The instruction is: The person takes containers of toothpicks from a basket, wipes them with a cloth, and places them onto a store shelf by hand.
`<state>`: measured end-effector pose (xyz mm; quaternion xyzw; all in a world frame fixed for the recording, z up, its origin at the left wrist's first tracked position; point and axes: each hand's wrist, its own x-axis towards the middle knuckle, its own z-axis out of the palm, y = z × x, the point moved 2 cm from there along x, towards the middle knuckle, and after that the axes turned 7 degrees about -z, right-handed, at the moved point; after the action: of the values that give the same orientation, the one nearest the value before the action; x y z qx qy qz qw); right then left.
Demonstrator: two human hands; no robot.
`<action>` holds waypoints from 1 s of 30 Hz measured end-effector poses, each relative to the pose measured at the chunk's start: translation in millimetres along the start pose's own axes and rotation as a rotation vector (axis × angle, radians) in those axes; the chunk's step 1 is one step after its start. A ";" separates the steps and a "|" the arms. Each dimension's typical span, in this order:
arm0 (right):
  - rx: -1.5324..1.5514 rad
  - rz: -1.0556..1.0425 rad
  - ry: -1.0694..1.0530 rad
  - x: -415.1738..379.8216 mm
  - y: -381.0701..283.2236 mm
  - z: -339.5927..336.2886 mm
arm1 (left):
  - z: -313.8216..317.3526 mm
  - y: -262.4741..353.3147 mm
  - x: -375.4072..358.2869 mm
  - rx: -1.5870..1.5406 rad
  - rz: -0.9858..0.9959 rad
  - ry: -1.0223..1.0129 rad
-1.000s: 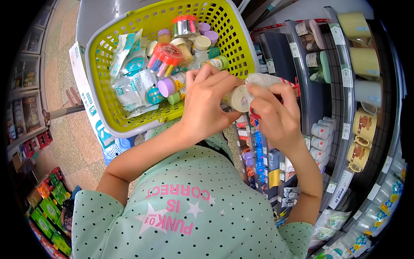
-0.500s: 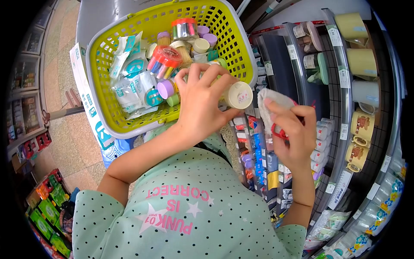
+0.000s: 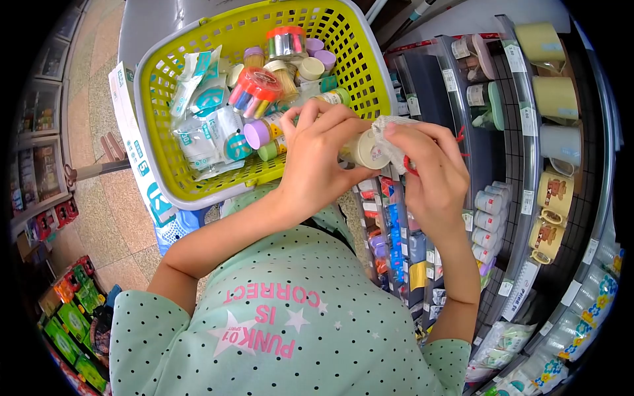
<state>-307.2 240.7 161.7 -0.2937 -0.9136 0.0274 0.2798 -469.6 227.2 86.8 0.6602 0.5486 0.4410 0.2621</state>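
Observation:
My left hand [image 3: 322, 148] is wrapped round a small jar with a cream lid [image 3: 372, 150], just off the near right edge of the basket. The jar is tilted, its lid facing right; its body is mostly hidden by my fingers. In my right hand [image 3: 432, 171] is a white cloth [image 3: 394, 132] with red trim, pinched and touching the lid's upper right edge. Beside my left hand, in the yellow-green basket [image 3: 218, 39], lie a red-lidded tub of coloured sticks [image 3: 256, 86], a purple-lidded jar [image 3: 259, 134] and clear plastic packets [image 3: 208, 142].
Shelves with cream mugs [image 3: 553, 191], slippers [image 3: 487, 105] and white rolled goods [image 3: 489, 214] stand close on the right. A white box [image 3: 135, 145] is beside the basket's left side. Green packs [image 3: 76, 321] sit at lower left, past the tiled floor [image 3: 122, 221].
My right hand has moved left and brought the cloth from beside the jar onto its lid. My left hand keeps its hold on the jar, shifted slightly right.

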 end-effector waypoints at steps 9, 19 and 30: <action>0.090 -0.097 0.039 2.5 -8.3 10.8 | 2.6 -4.9 1.2 -0.064 -0.028 0.029; 0.090 -0.031 0.115 3.7 -5.6 -15.7 | -0.9 -1.2 2.0 -0.024 -0.047 -0.015; 0.055 -0.026 0.085 -16.3 -21.8 9.5 | 0.0 -0.8 1.0 -0.033 -0.042 -0.006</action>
<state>-312.7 214.8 150.4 -0.2746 -0.9036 0.0365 0.3268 -470.0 228.4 86.4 0.6457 0.5542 0.4422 0.2837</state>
